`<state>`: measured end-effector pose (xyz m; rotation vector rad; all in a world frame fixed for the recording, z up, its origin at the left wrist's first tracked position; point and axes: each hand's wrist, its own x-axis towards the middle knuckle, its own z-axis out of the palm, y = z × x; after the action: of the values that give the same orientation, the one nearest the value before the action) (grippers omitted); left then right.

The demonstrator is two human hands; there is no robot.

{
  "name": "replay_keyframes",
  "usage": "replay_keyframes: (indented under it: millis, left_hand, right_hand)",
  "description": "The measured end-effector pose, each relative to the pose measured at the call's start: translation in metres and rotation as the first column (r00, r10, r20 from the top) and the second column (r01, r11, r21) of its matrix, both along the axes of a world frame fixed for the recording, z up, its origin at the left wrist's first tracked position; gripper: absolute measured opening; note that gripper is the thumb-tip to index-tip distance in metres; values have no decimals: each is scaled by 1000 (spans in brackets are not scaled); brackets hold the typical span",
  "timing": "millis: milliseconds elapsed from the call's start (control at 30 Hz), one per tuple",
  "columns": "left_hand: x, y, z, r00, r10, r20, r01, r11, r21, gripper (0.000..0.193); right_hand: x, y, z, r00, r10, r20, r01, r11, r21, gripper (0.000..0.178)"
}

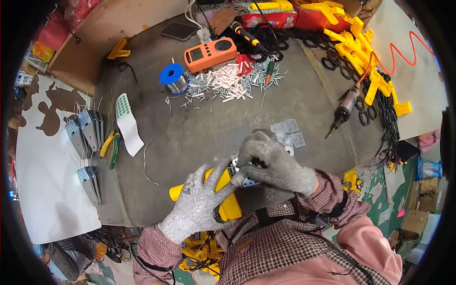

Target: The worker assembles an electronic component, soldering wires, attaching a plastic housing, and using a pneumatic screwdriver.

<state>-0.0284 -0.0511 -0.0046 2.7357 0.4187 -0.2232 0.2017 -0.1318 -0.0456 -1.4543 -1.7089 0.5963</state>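
Checked red-and-white sleeves come up from the lower edge, each ending in a speckled grey knit glove. Left hand (197,202) is wrapped around a bright yellow plastic housing (227,202), fingers curled over its top and thumb reaching toward the other hand; the housing lies at the near edge of the dark grey worktop (199,128). Right hand (275,164) is closed down, fingertips pinched on a small silvery metal plate (241,176) that sits against the yellow housing, between the two hands.

Just beyond the right hand lie a few clear plastic blister pieces (287,133). Farther out, a scatter of small white and grey tubular sleeves (228,80) spreads beside a blue spool of solder wire (172,78) and an orange handheld meter (210,53). To the right rests a soldering iron with a black grip (343,111), near a pile of yellow plastic parts (361,52). On the left, green-and-yellow handled pliers (111,147) lie beside a white strip of stickers (127,124).
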Motion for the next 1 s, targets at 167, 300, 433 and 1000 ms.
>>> replay_keyframes:
  millis: [167, 300, 433, 1000]
  left_hand:
    - [-1, 4, -11, 994, -38, 99, 38, 999, 0, 101]
    - [-2, 6, -14, 983, -65, 174, 75, 996, -50, 100]
    - [-4, 10, -18, 966, -70, 250, 116, 978, -174, 101]
    - [-3, 3, -26, 934, -3, 358, 72, 981, -181, 95]
  right_hand:
    - [-5, 4, -11, 998, -15, -54, 20, 995, 101, 15]
    - [-3, 1, -12, 998, 35, -56, -28, 991, 127, 16]
    - [-1, 1, -13, 996, 91, 7, -91, 979, 185, 20]
    - [-20, -6, -10, 983, -130, 130, 111, 983, 144, 72]
